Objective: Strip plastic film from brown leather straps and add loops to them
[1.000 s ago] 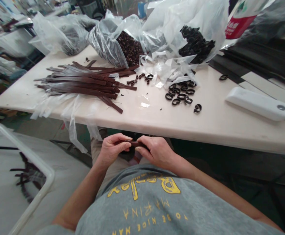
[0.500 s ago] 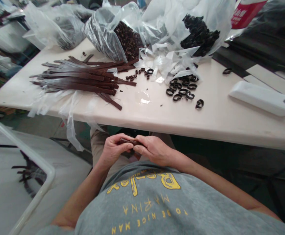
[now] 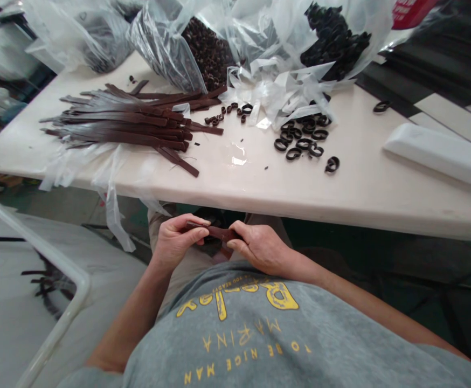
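Between my two hands, over my lap and just below the table edge, a dark brown strap (image 3: 219,233) that looks like leather is stretched. My left hand (image 3: 178,237) pinches one end between thumb and fingers. My right hand (image 3: 260,245) grips the other end, its fingers curled so that they hide part of the strap. On the table lies a pile of similar brown straps (image 3: 130,121). Several small brown loops (image 3: 219,116) are scattered to its right, and larger black loops (image 3: 304,143) lie farther right.
Clear plastic bags at the back hold brown loops (image 3: 207,54) and black loops (image 3: 336,43). Crumpled plastic scraps (image 3: 276,94) lie before them. A white block-like object (image 3: 437,153) rests on the table (image 3: 235,188) at right. A white-rimmed bin (image 3: 82,283) stands lower left.
My hands have drawn apart, the left moving leftward, and more of the brown strap shows between them. The camera view has shifted slightly.
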The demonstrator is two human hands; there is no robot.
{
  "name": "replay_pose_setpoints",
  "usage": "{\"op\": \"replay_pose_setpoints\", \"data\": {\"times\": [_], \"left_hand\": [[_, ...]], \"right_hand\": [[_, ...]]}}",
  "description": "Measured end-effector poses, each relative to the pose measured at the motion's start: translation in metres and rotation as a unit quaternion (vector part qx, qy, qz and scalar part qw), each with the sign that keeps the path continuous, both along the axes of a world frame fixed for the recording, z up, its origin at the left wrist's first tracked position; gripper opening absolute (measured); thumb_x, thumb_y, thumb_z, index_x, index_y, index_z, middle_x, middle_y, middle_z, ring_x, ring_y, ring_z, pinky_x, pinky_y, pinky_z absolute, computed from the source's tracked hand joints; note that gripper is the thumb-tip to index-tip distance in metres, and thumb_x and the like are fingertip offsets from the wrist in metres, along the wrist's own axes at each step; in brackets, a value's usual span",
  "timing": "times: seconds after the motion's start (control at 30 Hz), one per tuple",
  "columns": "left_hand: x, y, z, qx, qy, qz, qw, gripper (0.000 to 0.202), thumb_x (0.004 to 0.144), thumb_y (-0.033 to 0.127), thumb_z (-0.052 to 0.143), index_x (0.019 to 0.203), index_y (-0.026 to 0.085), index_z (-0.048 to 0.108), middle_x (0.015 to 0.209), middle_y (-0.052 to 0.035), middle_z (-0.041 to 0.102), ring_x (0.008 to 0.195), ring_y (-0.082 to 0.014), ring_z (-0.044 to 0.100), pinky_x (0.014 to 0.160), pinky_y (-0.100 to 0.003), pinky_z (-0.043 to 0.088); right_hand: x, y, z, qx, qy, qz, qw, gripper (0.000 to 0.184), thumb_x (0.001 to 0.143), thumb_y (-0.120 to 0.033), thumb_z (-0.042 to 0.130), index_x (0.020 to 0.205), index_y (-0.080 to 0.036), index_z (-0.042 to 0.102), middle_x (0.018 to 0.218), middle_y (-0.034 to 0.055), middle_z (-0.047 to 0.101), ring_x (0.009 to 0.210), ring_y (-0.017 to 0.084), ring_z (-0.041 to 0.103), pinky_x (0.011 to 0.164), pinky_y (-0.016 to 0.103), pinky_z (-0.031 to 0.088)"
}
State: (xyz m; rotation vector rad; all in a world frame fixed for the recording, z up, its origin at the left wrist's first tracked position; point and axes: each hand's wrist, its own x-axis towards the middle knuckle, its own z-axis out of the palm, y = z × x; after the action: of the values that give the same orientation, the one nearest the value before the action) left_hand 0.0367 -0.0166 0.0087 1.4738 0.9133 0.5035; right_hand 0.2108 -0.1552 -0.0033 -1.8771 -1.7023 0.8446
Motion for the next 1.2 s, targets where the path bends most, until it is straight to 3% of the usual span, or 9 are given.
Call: {"op": "replay_pose_setpoints", "data": {"times": [0.17, 0.3, 0.47, 0.7, 0.83, 0.93, 1.07, 1.2], "left_hand": [[0.0, -0.001, 0.001, 0.008, 0.013, -0.005, 1.0, 0.016, 0.061, 0.027, 0.083, 0.074, 0.019, 0.078, 0.056, -0.0002, 0.069, 0.043, -0.0108, 0.057, 0.042, -0.02, 0.048], [0.002, -0.003, -0.001, 0.005, 0.012, -0.006, 1.0, 0.015, 0.061, 0.027, 0.083, 0.073, 0.019, 0.078, 0.058, -0.0006, 0.069, 0.043, -0.0101, 0.057, 0.042, -0.019, 0.047], [0.002, -0.003, -0.002, -0.009, 0.017, -0.023, 1.0, 0.015, 0.061, 0.026, 0.082, 0.074, 0.018, 0.079, 0.059, -0.0008, 0.07, 0.045, -0.0104, 0.057, 0.042, -0.019, 0.048], [0.006, -0.009, -0.003, -0.055, 0.004, -0.092, 0.994, 0.018, 0.059, 0.023, 0.086, 0.076, 0.019, 0.08, 0.063, -0.0015, 0.071, 0.049, -0.0123, 0.06, 0.046, -0.021, 0.049], [0.009, -0.017, -0.009, -0.01, -0.053, -0.144, 0.988, 0.023, 0.058, 0.033, 0.089, 0.074, 0.019, 0.08, 0.066, -0.004, 0.072, 0.059, -0.0163, 0.064, 0.054, -0.025, 0.051], [0.007, -0.018, -0.014, 0.045, -0.092, -0.14, 0.985, 0.025, 0.062, 0.04, 0.087, 0.072, 0.019, 0.079, 0.065, -0.0049, 0.071, 0.059, -0.0164, 0.062, 0.056, -0.026, 0.05], [0.002, -0.013, -0.015, 0.093, -0.097, -0.089, 0.987, 0.025, 0.065, 0.041, 0.085, 0.073, 0.018, 0.078, 0.064, -0.0045, 0.069, 0.06, -0.0163, 0.061, 0.055, -0.026, 0.048], [0.002, -0.013, -0.014, 0.099, -0.075, -0.07, 0.99, 0.024, 0.065, 0.037, 0.086, 0.076, 0.018, 0.078, 0.065, -0.0034, 0.069, 0.06, -0.0151, 0.06, 0.055, -0.025, 0.048]], "right_hand": [[-0.002, -0.002, -0.008, 0.015, -0.01, 0.033, 0.999, 0.025, 0.095, -0.043, 0.058, 0.099, -0.018, 0.054, 0.083, 0.0032, 0.07, 0.07, 0.018, 0.064, 0.058, 0.025, 0.031], [-0.006, -0.004, -0.008, -0.016, -0.01, 0.029, 0.999, 0.022, 0.097, -0.04, 0.055, 0.095, -0.018, 0.055, 0.078, 0.0029, 0.068, 0.066, 0.018, 0.062, 0.056, 0.025, 0.027], [-0.006, -0.004, -0.006, -0.052, 0.077, 0.046, 0.995, 0.019, 0.099, -0.034, 0.05, 0.091, -0.018, 0.057, 0.08, 0.0027, 0.067, 0.069, 0.016, 0.06, 0.059, 0.024, 0.032], [-0.003, -0.002, -0.008, -0.04, 0.136, 0.078, 0.987, 0.027, 0.101, -0.033, 0.042, 0.092, -0.016, 0.061, 0.081, 0.0041, 0.064, 0.069, 0.015, 0.056, 0.062, 0.025, 0.035], [-0.003, 0.004, -0.005, -0.022, 0.24, 0.139, 0.961, 0.033, 0.102, -0.035, 0.036, 0.095, -0.015, 0.061, 0.08, 0.0022, 0.06, 0.069, 0.014, 0.053, 0.065, 0.025, 0.038], [-0.001, 0.006, -0.003, -0.011, 0.293, 0.159, 0.943, 0.032, 0.101, -0.037, 0.036, 0.091, -0.016, 0.057, 0.077, -0.0005, 0.054, 0.068, 0.013, 0.049, 0.064, 0.024, 0.038], [0.003, 0.0, -0.003, -0.045, 0.235, 0.126, 0.963, 0.029, 0.1, -0.041, 0.04, 0.088, -0.017, 0.053, 0.077, -0.0007, 0.051, 0.067, 0.013, 0.048, 0.061, 0.024, 0.035], [-0.002, -0.008, -0.004, -0.088, 0.146, 0.098, 0.981, 0.026, 0.101, -0.036, 0.04, 0.089, -0.018, 0.054, 0.077, 0.0016, 0.057, 0.068, 0.015, 0.052, 0.061, 0.025, 0.033]]}}
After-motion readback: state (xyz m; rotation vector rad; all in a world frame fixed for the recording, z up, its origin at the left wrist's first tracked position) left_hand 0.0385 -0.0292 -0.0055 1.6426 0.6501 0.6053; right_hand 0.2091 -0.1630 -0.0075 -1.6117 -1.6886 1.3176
